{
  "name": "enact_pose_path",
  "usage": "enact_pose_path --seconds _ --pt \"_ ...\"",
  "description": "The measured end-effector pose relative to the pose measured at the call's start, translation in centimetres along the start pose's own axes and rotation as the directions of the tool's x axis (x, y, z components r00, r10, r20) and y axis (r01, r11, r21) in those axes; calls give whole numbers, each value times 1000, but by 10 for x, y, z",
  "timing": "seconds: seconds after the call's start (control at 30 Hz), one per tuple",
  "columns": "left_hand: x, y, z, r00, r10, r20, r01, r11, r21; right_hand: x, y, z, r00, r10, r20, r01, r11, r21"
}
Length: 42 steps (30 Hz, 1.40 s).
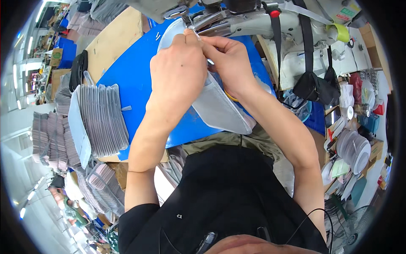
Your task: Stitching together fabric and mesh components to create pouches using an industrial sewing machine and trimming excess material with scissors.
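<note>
Grey mesh piece (220, 108) lies on the blue desk (135, 84), edge at the sewing machine (237, 19). Left hand (177, 72) and right hand (228, 59) fingers pinch it; we should keep it flat and taut.

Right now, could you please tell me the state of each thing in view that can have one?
Left hand: closed in a grip on the grey mesh piece, at the sewing machine's foot.
Right hand: pinching the same piece's top edge.
Grey mesh piece: held up, hanging down over the blue table.
Stack of grey pieces: standing on edge, untouched.
Sewing machine: needle state cannot be told.
</note>
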<state>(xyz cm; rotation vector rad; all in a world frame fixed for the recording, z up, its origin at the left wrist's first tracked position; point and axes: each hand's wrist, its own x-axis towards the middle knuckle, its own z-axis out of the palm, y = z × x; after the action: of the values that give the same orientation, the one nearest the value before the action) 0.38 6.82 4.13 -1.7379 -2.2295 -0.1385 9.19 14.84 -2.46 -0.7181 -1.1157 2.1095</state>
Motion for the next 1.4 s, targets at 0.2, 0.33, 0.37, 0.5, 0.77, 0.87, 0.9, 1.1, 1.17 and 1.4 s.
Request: enact_pose_path --seconds 0.2,0.33,0.37,0.5,0.77,0.87,0.9,1.1,1.17,1.4 --pt "2 2 7 995 -60 -82 52 993 -102 0 5 -5 995 -81 59 81 997 12" --pt "4 -2 15 974 -116 -193 60 961 -271 -5 5 -12 979 -166 114 176 981 -80" --pt "4 -4 17 961 -133 -242 42 936 -348 -10 4 -14 980 -164 113 174 981 -84" --pt "-7 -13 19 948 -159 -276 19 894 -448 -35 0 -25 922 -338 188 383 726 -572" --pt "-40 -23 19 927 -39 -374 -157 863 -479 -37 15 -23 970 -125 209 134 991 -30" --pt "-39 -25 21 937 88 -339 -213 911 -353 -42 21 -21 979 -85 183 72 994 78" --pt "-37 -25 20 931 142 -335 -251 918 -308 -43 20 -22 980 -61 189 45 995 92" --pt "-19 -26 6 953 197 -230 -255 932 -259 -39 13 -18 978 -41 205 4 984 177" --pt "-13 -27 6 949 214 -233 -271 930 -248 -33 12 -13 979 -49 198 16 986 166" --pt "-48 -64 24 957 -137 -257 14 904 -428 -7 6 -9 961 -38 273 -23 976 216"
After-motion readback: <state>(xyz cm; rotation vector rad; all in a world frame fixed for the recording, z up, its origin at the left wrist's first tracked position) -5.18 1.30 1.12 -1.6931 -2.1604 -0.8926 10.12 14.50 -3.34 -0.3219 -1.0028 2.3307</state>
